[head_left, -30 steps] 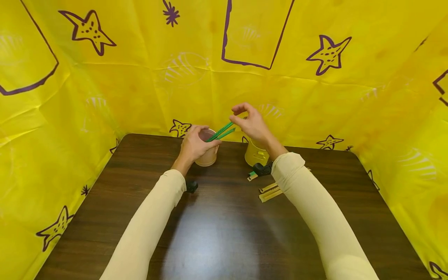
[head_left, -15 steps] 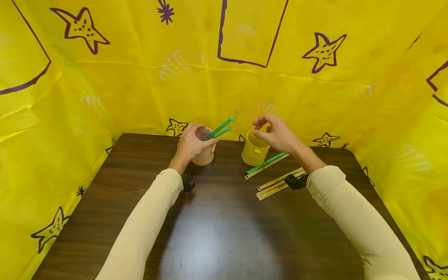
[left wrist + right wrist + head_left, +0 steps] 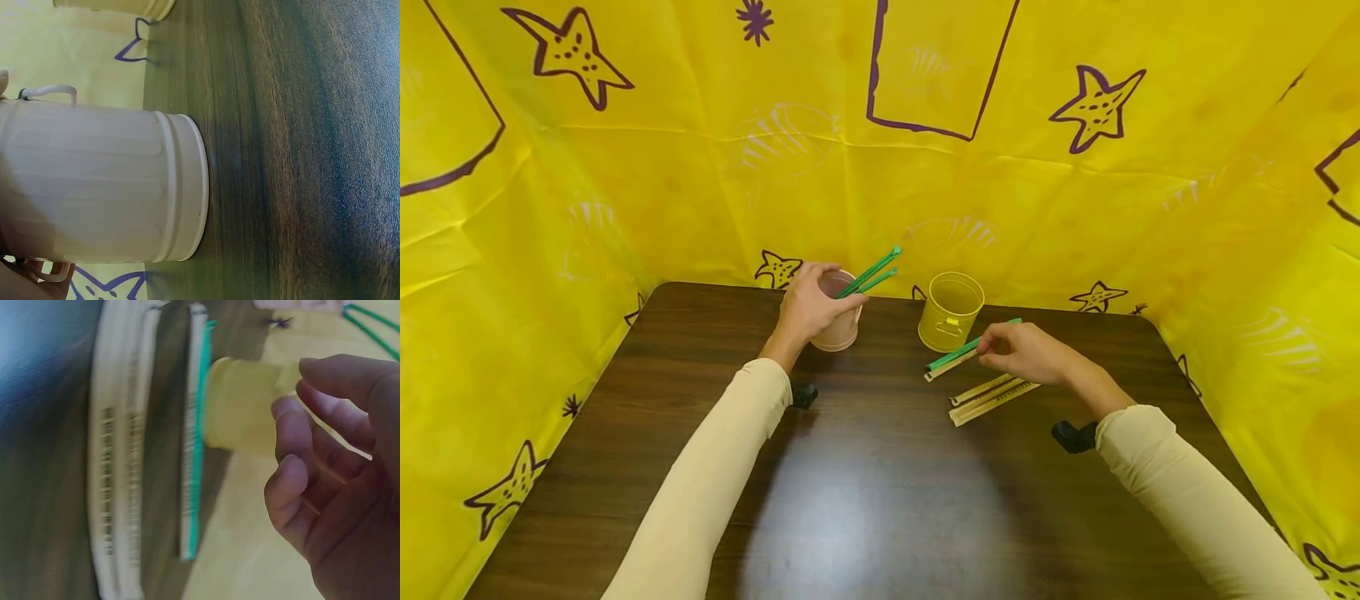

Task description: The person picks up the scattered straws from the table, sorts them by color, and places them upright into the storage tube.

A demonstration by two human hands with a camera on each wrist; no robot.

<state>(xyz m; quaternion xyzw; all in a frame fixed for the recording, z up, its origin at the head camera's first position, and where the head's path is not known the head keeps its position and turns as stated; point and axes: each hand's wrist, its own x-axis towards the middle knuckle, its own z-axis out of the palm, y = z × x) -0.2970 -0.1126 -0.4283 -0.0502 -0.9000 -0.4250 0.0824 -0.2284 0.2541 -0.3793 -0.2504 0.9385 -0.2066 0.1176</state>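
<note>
My left hand [image 3: 811,304] grips a pale pink pail [image 3: 837,337] by its rim, thumb across the near side. The left wrist view shows that pail's ribbed wall [image 3: 94,181] and base at the tabletop. Two green wrapped straws [image 3: 871,273] lean out of it to the right. My right hand [image 3: 1026,352] hovers over the wrapped straws on the table, thumb and fingers loosely bent. In the right wrist view nothing shows between its fingertips. Under it lie a green straw [image 3: 951,357] and a tan one [image 3: 946,369] side by side.
A yellow pail [image 3: 946,323] with a small handle stands right of the pink one. Several tan printed straws [image 3: 988,405] lie nearer me on the dark wooden table [image 3: 880,500]. A yellow patterned cloth [image 3: 805,200] rises behind the table and at both sides.
My right hand has moved away from the green straws in the pink pail, past the yellow pail, and down to the straws on the table. The left hand keeps its grip.
</note>
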